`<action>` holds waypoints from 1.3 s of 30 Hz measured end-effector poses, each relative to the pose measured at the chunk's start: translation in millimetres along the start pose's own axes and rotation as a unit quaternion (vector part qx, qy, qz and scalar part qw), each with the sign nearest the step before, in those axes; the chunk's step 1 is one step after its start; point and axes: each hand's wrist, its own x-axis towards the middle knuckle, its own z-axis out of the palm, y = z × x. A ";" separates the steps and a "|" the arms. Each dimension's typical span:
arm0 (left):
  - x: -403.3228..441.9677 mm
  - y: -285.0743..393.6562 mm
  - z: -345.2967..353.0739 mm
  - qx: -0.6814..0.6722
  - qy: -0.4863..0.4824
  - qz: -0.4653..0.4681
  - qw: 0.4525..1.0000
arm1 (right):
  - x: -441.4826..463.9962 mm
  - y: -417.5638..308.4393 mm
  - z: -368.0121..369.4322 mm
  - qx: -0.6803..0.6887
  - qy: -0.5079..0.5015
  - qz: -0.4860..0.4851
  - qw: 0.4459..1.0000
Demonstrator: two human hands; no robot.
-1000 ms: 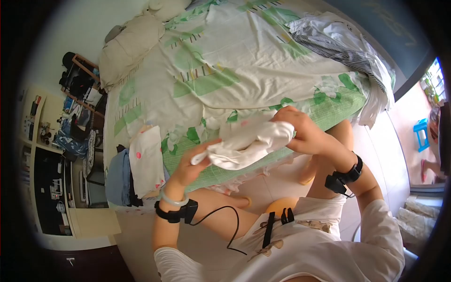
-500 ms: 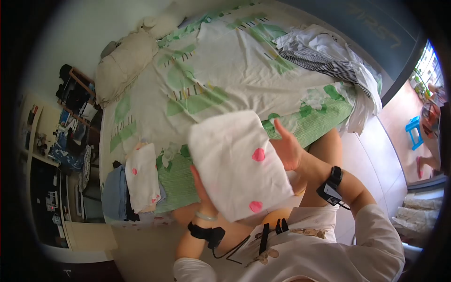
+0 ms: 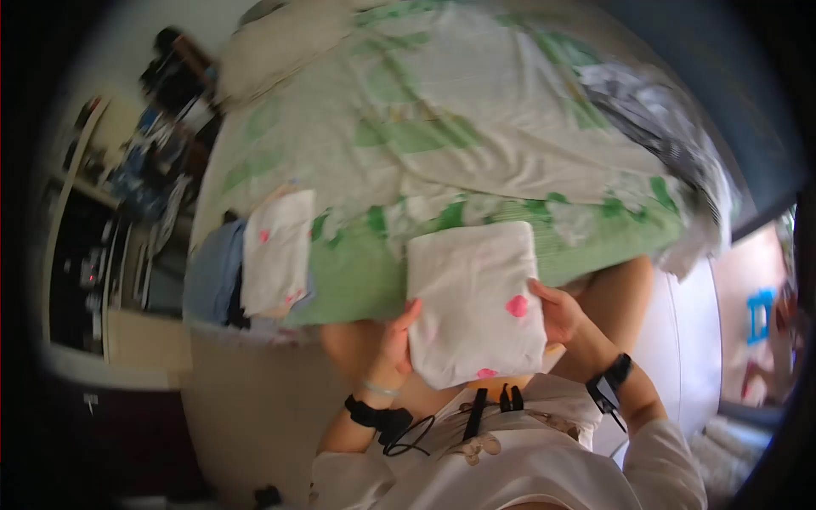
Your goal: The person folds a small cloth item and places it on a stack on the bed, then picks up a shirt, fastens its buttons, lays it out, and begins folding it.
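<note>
A folded white cloth (image 3: 467,306) with pink spots is held up over the bed's near edge, above my lap. My left hand (image 3: 396,342) grips its left side, thumb on the front and the other fingers hidden behind it. At its right side my right hand (image 3: 559,313) holds the edge in the same way. To the left on the bed lies a folded white garment (image 3: 280,252) with pink marks, beside folded blue clothing (image 3: 212,270) and something dark.
The bed (image 3: 408,144) has a green and white sheet. A crumpled striped and white cloth (image 3: 659,127) lies at its right corner, a pillow (image 3: 280,51) at the upper left. Cluttered shelves (image 3: 81,255) stand left. A blue stool (image 3: 759,314) is at the far right.
The white cloth has gone from bunched to a flat folded square and now hangs more upright. My right hand, spread beside it half a second ago, now grips its right edge.
</note>
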 end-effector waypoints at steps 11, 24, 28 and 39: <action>-97.9 119.6 -49.8 -0.002 0.061 0.102 0.993 | 115.3 60.0 106.8 -0.166 -0.074 0.033 0.983; -94.5 318.7 -136.5 0.296 0.146 0.276 0.903 | 324.6 118.1 189.2 -0.223 -0.193 -0.006 0.955; -37.2 323.5 -207.9 0.423 0.380 0.304 0.764 | 341.5 119.0 159.0 -0.180 -0.010 0.065 0.981; 17.1 248.8 -98.5 0.768 0.326 0.290 0.468 | 253.0 96.3 95.2 -0.344 -0.097 0.059 0.932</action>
